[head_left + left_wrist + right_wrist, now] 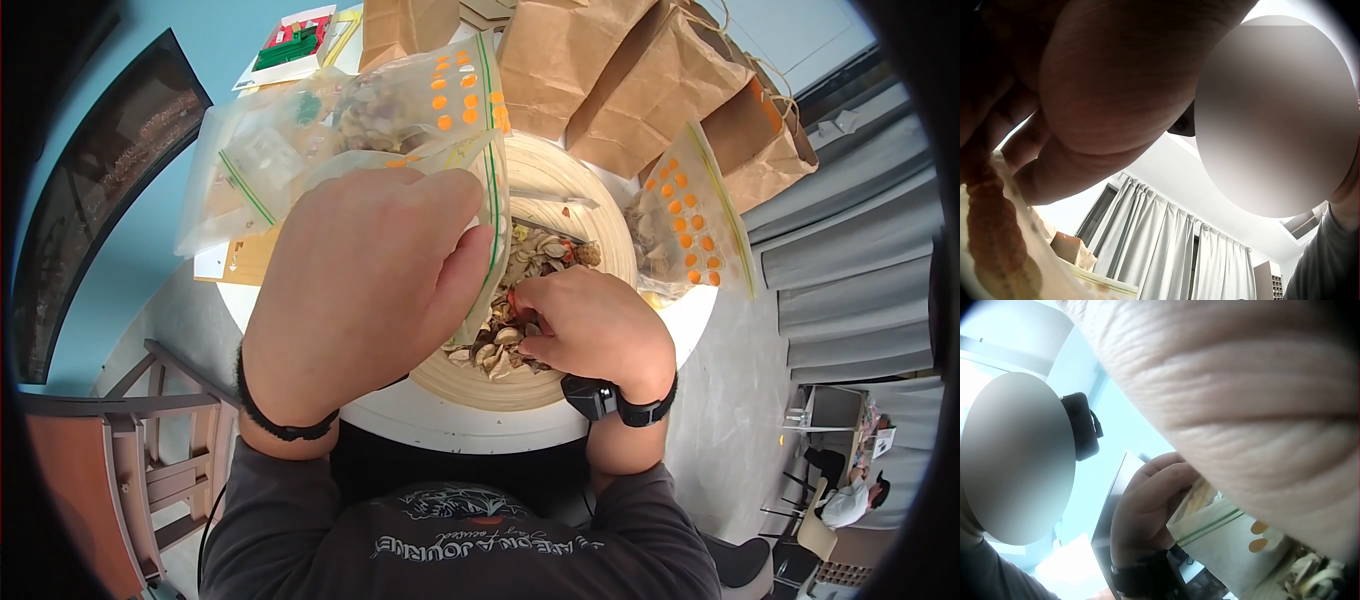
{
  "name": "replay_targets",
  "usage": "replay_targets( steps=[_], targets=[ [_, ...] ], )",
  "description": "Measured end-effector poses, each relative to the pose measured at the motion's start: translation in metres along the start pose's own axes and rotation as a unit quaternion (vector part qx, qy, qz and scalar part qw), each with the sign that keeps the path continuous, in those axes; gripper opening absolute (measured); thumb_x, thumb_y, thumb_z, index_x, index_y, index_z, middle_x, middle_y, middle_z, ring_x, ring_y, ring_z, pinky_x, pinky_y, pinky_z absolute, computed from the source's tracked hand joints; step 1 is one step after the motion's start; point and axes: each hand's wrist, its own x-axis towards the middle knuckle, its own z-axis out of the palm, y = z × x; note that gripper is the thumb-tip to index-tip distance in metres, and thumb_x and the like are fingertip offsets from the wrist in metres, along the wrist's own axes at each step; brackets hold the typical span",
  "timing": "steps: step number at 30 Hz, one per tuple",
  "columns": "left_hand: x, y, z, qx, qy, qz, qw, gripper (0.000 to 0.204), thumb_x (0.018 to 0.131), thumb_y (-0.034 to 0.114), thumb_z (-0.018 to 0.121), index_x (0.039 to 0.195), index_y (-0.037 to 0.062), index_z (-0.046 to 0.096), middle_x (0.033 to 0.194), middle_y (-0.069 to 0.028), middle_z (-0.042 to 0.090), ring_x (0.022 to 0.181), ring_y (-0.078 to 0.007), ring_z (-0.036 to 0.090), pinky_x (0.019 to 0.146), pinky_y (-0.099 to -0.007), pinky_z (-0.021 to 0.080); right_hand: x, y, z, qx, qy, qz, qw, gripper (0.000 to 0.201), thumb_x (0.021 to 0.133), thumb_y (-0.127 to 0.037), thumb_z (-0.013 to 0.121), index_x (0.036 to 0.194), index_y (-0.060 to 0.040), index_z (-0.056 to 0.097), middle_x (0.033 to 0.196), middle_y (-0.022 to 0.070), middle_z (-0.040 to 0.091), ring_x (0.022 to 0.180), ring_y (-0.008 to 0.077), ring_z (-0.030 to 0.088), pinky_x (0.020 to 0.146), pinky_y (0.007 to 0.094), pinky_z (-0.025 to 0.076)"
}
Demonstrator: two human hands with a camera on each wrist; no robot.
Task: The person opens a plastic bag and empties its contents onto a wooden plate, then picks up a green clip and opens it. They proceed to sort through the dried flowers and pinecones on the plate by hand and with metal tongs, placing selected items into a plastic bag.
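Note:
My left hand (380, 270) grips the edge of a clear zip bag (497, 200) with a green seal line, held at the left side of a round wooden tray (610, 235). In the right wrist view, the bag's orange dots and green seal show below that hand. A heap of dried slices (495, 352), pale and brown with a few red bits, lies on the tray. Down in the heap, my right hand (600, 325) has its fingers and thumb curled round some dried slices. Its fingertips are partly hidden among the pieces.
Another zip bag (385, 110) with dried pieces lies behind the left hand. A dotted bag (690, 225) stands right of the tray. Brown paper bags (640, 90) line the back. A white box (295, 45) with green and red contents sits at the far left. A chair (150, 450) stands left.

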Motion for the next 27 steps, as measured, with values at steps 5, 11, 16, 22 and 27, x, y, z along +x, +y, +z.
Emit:
replay_targets(
  steps=[5, 11, 16, 22, 27],
  targets=[
    [0.0001, -0.0005, -0.0001, 0.004, -0.001, 0.001, 1.000, 0.008, 0.088, 0.009, 0.074, 0.092, 0.0026, 0.069, 0.067, -0.0108, 0.061, 0.059, -0.0266, 0.061, 0.056, -0.0385, 0.044, -0.0004, -0.0013, -0.0010, -0.003, -0.005, 0.009, 1.000, 0.017, 0.078, -0.010, 0.072, 0.091, 0.0001, 0.074, 0.082, 0.0220, 0.073, 0.087, 0.0423, 0.073, 0.079, 0.0513, 0.058],
    [0.0002, -0.0002, -0.0005, 0.005, -0.002, -0.007, 1.000, 0.008, 0.089, 0.009, 0.074, 0.092, 0.0029, 0.070, 0.066, -0.0105, 0.061, 0.058, -0.0258, 0.061, 0.056, -0.0383, 0.044, -0.0001, -0.0005, -0.0001, -0.006, -0.006, 0.005, 1.000, 0.016, 0.078, -0.007, 0.069, 0.092, -0.0007, 0.075, 0.083, 0.0215, 0.073, 0.088, 0.0418, 0.073, 0.079, 0.0511, 0.059],
    [0.0004, -0.0003, -0.0001, 0.004, -0.001, -0.008, 1.000, 0.007, 0.089, 0.009, 0.074, 0.091, 0.0029, 0.070, 0.066, -0.0105, 0.061, 0.058, -0.0255, 0.061, 0.055, -0.0379, 0.044, -0.0007, 0.0005, 0.0001, -0.018, -0.004, -0.001, 1.000, 0.017, 0.078, -0.005, 0.067, 0.092, -0.0015, 0.076, 0.085, 0.0204, 0.074, 0.089, 0.0407, 0.074, 0.079, 0.0505, 0.059],
    [0.0008, -0.0006, 0.0000, 0.000, 0.006, -0.012, 1.000, 0.007, 0.089, 0.009, 0.073, 0.090, 0.0024, 0.069, 0.066, -0.0107, 0.062, 0.058, -0.0257, 0.061, 0.055, -0.0380, 0.045, -0.0021, 0.0004, 0.0016, -0.030, 0.011, -0.011, 0.999, 0.016, 0.080, -0.003, 0.066, 0.091, -0.0022, 0.077, 0.086, 0.0195, 0.074, 0.091, 0.0403, 0.074, 0.079, 0.0496, 0.059],
    [0.0010, -0.0008, -0.0007, -0.020, 0.022, -0.006, 1.000, 0.005, 0.088, 0.006, 0.071, 0.090, 0.0017, 0.069, 0.066, -0.0115, 0.062, 0.059, -0.0264, 0.062, 0.056, -0.0381, 0.045, -0.0022, 0.0055, 0.0071, -0.039, 0.038, -0.011, 0.998, 0.007, 0.082, -0.010, 0.069, 0.084, -0.0052, 0.074, 0.085, 0.0139, 0.072, 0.089, 0.0367, 0.070, 0.076, 0.0485, 0.056]
  ],
)
